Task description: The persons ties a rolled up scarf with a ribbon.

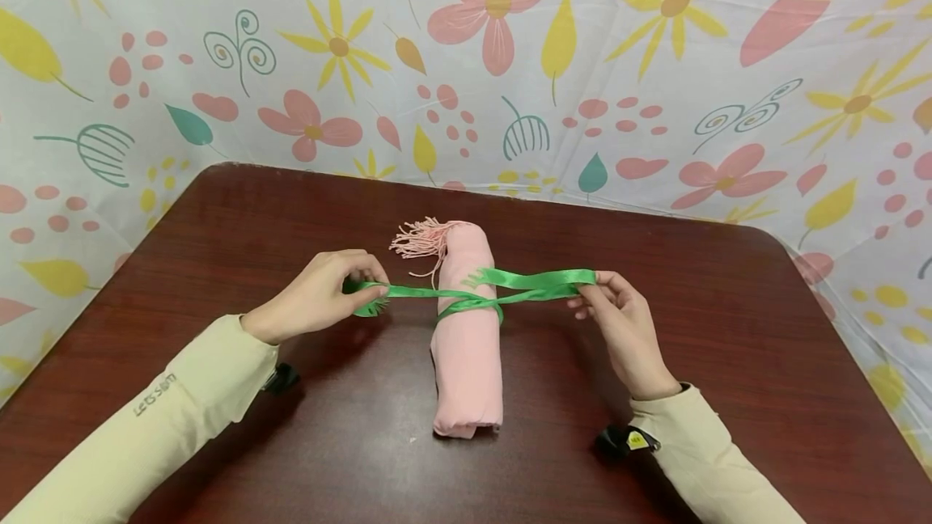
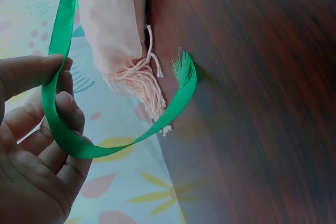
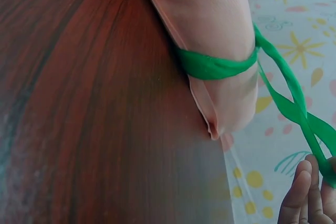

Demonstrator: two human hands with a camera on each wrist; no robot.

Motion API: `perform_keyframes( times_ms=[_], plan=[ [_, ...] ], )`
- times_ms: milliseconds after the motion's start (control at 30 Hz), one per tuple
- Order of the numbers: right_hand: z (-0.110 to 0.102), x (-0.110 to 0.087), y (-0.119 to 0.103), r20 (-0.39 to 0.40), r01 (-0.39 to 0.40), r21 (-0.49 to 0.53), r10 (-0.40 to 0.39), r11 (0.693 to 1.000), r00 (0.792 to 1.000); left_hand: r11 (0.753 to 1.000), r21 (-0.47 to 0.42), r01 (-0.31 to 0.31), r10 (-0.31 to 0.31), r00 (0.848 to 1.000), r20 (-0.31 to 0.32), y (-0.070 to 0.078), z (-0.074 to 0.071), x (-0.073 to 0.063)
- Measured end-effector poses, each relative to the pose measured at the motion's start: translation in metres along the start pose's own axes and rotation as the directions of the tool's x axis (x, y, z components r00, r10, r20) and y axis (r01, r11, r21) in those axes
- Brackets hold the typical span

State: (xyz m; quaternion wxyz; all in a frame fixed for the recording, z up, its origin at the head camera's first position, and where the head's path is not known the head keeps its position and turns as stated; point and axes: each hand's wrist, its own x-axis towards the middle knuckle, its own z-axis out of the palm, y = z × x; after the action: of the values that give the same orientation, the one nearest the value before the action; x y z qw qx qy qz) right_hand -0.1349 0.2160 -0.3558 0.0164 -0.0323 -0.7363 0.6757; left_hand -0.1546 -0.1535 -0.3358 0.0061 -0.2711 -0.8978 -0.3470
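A rolled pink scarf (image 1: 468, 370) with a fringe (image 1: 422, 239) at its far end lies lengthwise on the table. A green ribbon (image 1: 539, 280) goes round its middle, its two sides crossing on top. To the left, my left hand (image 1: 320, 295) pinches one side of the ribbon between thumb and finger. Past those fingers the ribbon curves to a frayed end (image 2: 184, 72) in the left wrist view. My right hand (image 1: 624, 328) pinches the other side, which doubles back as a loop toward the roll. The right wrist view shows the ribbon band (image 3: 215, 67) snug around the scarf.
The dark brown wooden table (image 1: 349, 459) has rounded far corners. Behind it hangs a white cloth (image 1: 437, 39) printed with flowers and leaves. A black strap piece (image 1: 615, 441) shows by the right cuff, and another dark piece (image 1: 281, 378) by the left cuff.
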Motion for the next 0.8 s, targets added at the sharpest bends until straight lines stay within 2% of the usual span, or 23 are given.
perform_keyframes(
  times_ms=[167,367,800],
  plan=[
    [-0.007,-0.002,0.003,0.002,0.000,0.015,0.000,1.000,1.000,1.000,0.004,-0.013,0.013,1.000,0.001,-0.002,-0.005,-0.001],
    [-0.018,-0.004,0.006,-0.001,0.000,0.005,0.000,1.000,1.000,1.000,0.006,-0.018,0.018,0.999,0.030,-0.002,-0.011,-0.003],
    [-0.031,-0.005,0.006,-0.015,-0.010,-0.024,0.010,1.000,1.000,0.995,0.033,-0.096,0.092,0.991,0.096,-0.005,-0.015,-0.007]
  ],
)
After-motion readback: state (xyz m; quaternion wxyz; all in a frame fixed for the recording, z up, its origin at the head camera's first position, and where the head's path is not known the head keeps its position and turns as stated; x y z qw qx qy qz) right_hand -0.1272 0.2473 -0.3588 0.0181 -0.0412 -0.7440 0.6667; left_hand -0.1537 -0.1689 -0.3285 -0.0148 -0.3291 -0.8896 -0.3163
